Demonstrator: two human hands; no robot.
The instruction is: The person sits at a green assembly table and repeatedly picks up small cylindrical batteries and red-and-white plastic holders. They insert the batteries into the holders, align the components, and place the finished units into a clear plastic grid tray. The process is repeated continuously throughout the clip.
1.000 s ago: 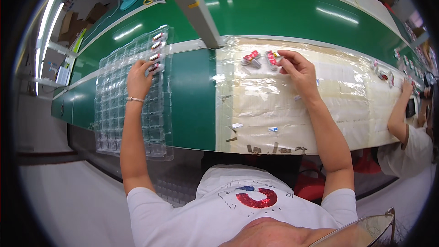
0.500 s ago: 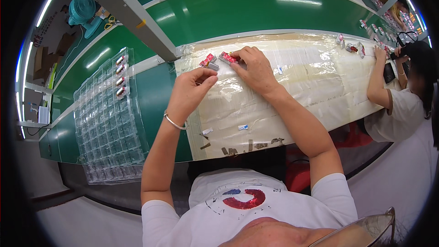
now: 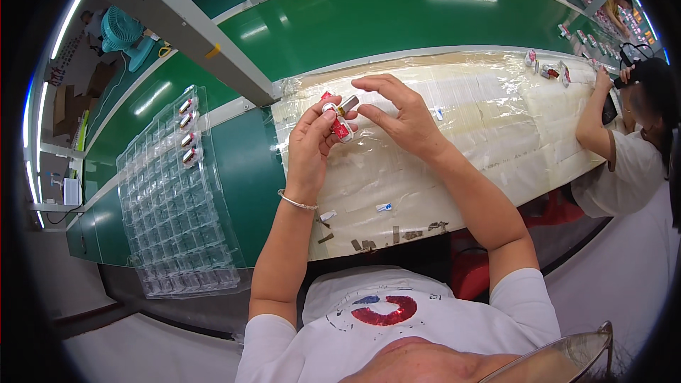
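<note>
My left hand [image 3: 308, 145] is closed around a small red-and-white piece [image 3: 342, 130], held just above the cream table covering. A silver block [image 3: 349, 104] sticks up at its upper end, beside my thumb; how the two join is too small to make out. Close to the block, my right hand [image 3: 411, 117] has thumb and forefinger apart with nothing between them. Another red piece [image 3: 326, 96] shows partly behind my left fingers.
A clear compartment tray [image 3: 174, 220] at left holds several small silver-and-red pieces [image 3: 187, 139] along its edge. A grey post [image 3: 234, 64] stands behind my left hand. At right, a co-worker [image 3: 610, 149] sits by more small pieces [image 3: 550, 71]. Blue-and-white scraps [image 3: 384, 207] lie nearer me.
My left hand has moved up and right and now holds the red-and-white piece with the silver block. My right hand has let go of a red piece and drawn slightly right.
</note>
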